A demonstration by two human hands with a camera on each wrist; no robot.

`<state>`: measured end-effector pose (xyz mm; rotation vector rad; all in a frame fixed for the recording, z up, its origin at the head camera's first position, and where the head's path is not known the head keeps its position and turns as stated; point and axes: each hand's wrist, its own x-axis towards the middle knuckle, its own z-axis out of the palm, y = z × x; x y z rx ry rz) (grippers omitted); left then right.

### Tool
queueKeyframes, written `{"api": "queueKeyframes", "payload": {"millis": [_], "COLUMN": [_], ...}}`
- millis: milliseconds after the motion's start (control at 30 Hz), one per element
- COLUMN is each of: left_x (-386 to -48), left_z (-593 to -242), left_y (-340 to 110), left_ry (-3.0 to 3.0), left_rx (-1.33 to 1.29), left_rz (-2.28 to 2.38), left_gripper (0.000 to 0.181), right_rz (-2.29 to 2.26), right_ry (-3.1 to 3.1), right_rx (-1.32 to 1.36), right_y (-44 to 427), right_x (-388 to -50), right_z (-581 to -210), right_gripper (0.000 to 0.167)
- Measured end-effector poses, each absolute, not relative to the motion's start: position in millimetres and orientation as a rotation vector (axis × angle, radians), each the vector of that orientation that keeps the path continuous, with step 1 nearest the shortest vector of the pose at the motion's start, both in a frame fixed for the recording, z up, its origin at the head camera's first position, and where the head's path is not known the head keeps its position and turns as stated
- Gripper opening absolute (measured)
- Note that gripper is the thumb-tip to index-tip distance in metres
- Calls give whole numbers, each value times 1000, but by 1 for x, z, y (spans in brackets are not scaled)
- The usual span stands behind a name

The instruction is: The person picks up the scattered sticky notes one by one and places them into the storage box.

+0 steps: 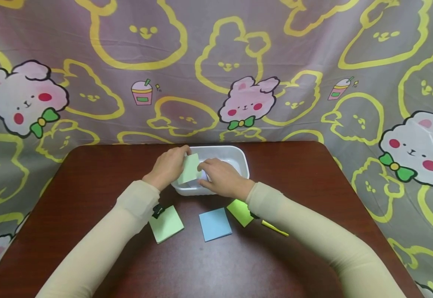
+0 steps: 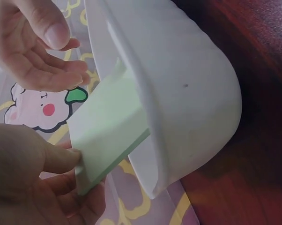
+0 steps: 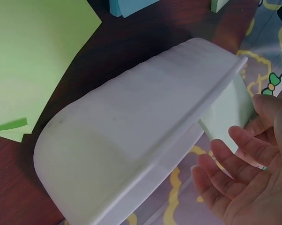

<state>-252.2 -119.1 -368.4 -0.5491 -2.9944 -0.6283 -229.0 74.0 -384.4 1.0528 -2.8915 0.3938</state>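
Note:
My left hand (image 1: 167, 166) pinches a pale green sticky note pad (image 1: 189, 169) between thumb and fingers at one edge. The pad is tilted, and its far end dips inside the white plastic tray (image 1: 243, 159). My right hand (image 1: 221, 178) hovers over the tray beside the pad. In the right wrist view its fingers (image 3: 237, 164) are loosely bent and hold nothing. The left wrist view shows the pad (image 2: 108, 122) crossing the tray rim, with a small lifted bit near its far corner.
On the brown table (image 1: 194, 273) in front of the tray lie another pale green pad (image 1: 167, 225), a blue pad (image 1: 215, 224) and a bright green pad (image 1: 240, 212), partly behind my right sleeve. A thin yellow strip-like object (image 1: 275, 228) lies to the right. A patterned curtain (image 1: 186, 82) hangs behind.

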Motion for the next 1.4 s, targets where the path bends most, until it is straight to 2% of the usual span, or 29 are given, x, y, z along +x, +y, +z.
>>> {"api": "queueKeyframes", "payload": {"millis": [433, 1400], "left_x": [-256, -268], "left_z": [-381, -393], "left_y": [-115, -99], "left_ry": [-3038, -3123], "left_rx": [-569, -660], "left_rz": [-570, -471], "left_gripper": [35, 33], "right_rz": [342, 332], "right_ry": [-2902, -2976], "right_rx": [1042, 1011], "right_y": [72, 78], "right_x": [-234, -242], "right_z": [-388, -395], "right_gripper": [37, 37]}}
